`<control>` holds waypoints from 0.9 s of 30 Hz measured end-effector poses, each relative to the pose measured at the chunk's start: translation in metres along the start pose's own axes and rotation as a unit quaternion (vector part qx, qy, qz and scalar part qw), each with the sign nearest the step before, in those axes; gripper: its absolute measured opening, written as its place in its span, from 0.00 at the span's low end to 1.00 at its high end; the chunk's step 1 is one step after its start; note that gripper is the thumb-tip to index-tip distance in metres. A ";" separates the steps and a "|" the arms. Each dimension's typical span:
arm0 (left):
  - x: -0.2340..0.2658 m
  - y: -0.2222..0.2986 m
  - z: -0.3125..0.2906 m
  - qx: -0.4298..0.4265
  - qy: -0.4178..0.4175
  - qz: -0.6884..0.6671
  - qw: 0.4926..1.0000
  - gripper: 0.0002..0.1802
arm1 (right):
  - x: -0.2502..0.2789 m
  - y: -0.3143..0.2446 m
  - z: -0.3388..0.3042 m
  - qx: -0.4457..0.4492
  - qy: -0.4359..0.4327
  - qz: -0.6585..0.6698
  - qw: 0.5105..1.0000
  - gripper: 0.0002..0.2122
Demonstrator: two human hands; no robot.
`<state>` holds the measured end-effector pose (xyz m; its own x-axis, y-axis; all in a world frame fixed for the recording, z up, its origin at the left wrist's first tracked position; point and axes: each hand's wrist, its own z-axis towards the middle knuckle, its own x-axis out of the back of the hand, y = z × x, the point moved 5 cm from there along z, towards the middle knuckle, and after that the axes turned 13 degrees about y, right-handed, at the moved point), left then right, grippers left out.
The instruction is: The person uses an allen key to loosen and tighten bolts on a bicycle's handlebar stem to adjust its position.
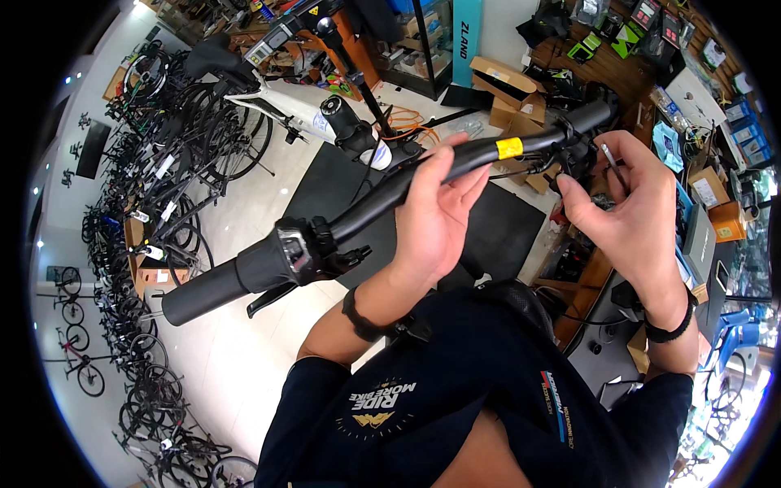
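Along the wall to the person's left stand packed rows of bicycles (154, 382), and nearer me is a white bicycle frame (297, 118) beside a dark mat (496, 232). The black handlebar (378, 199) slants across in front of the person's chest, its near grip (207, 289) low on the left, its far end high on the right.

Both elbows are bent, forearms rising. The left hand (435, 215) is half open, palm showing, thumb up across the bar and fingertips below it; I can't tell how firmly it holds. The right hand (634, 215) is raised beside the black clamp and lever cluster (573, 150), thumb held apart, the other fingers curled.

A tall teal box (465, 41) bears white lettering; the dark shirt (464, 366) carries pale print with a gold emblem. A yellow sticker (509, 148) on the bar is too small to read. Slimmest of all, a metal tool (609, 156) sits in the right hand's curled fingers.
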<state>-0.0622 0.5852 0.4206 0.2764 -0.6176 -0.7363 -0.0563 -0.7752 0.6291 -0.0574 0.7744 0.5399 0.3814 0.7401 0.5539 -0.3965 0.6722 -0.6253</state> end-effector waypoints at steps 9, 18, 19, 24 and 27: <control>0.068 -0.051 -0.008 0.093 0.108 -0.033 0.989 0.26 | -0.003 0.023 0.000 -0.057 -0.049 0.020 0.997 0.17; 0.066 -0.007 -0.005 0.071 0.100 -0.168 0.978 0.32 | -0.040 -0.007 0.000 0.074 -0.073 0.063 0.993 0.16; 0.063 -0.001 -0.003 0.065 0.101 -0.174 0.977 0.33 | -0.047 -0.012 -0.001 0.082 -0.075 0.069 0.991 0.16; 0.061 0.019 0.007 0.029 0.070 -0.155 0.985 0.33 | -0.084 -0.042 -0.011 0.122 -0.061 0.068 0.988 0.18; 0.058 0.025 0.008 0.045 0.057 -0.150 0.986 0.33 | -0.107 -0.057 -0.017 0.096 -0.059 0.074 0.991 0.18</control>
<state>-0.0550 0.5291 0.3919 0.3990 -0.3438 -0.8501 -0.0392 -0.9326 0.3588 -0.0616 0.6572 0.5069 0.2114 0.8199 0.5321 -0.5962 0.5395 -0.5945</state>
